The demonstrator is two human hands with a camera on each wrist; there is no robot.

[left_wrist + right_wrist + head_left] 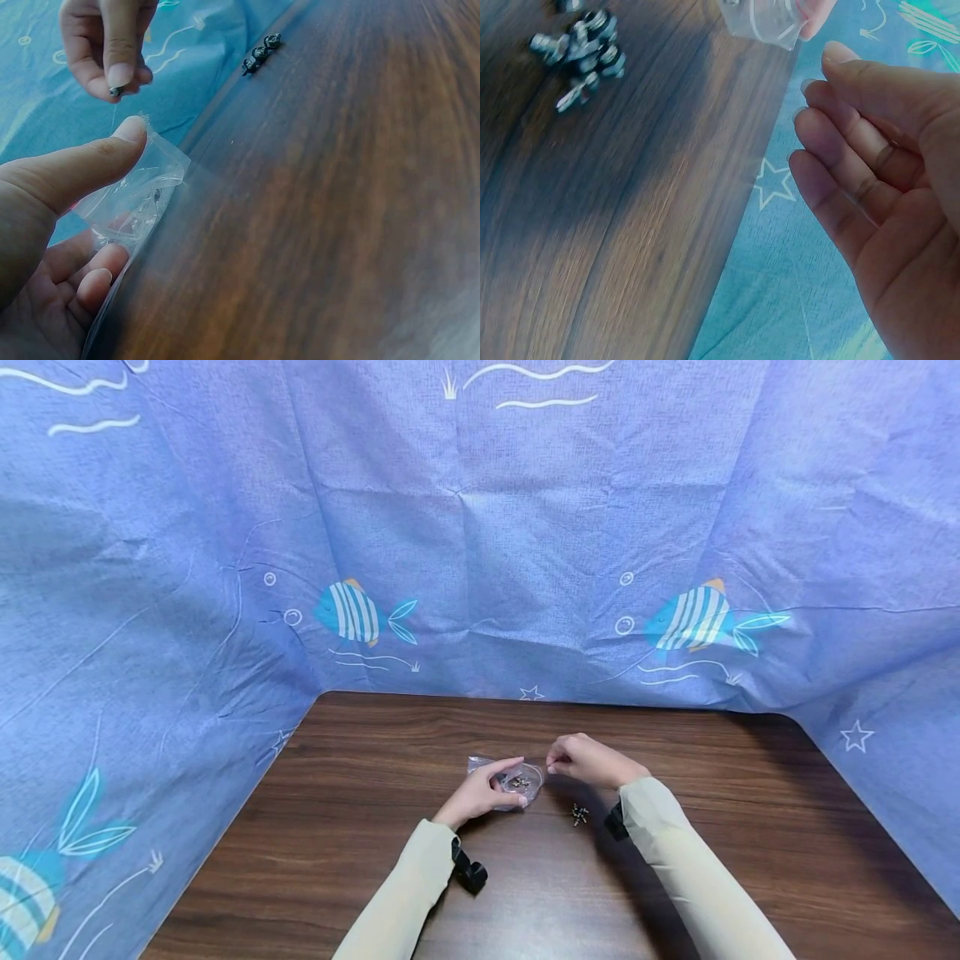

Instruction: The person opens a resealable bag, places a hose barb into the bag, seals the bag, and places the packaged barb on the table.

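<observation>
My left hand (476, 795) holds a clear plastic bag (534, 782) at its mouth, thumb on one side and fingers on the other. Several small metal pieces (519, 783) lie inside the bag. Just right of the bag mouth is my right hand (594, 762), its thumb and fingertips together. The left wrist view shows a small dark metal screw (115, 91) pinched there, above the bag; the fingers hide most of it. A small pile of metal screws (585, 52) sits on the table, nearer me than the right hand.
The dark wood-grain table (360, 760) reaches back to a blue fish-print cloth (525, 568), which also hangs along both sides. Each wrist wears a black strapped device, such as the left one (469, 870).
</observation>
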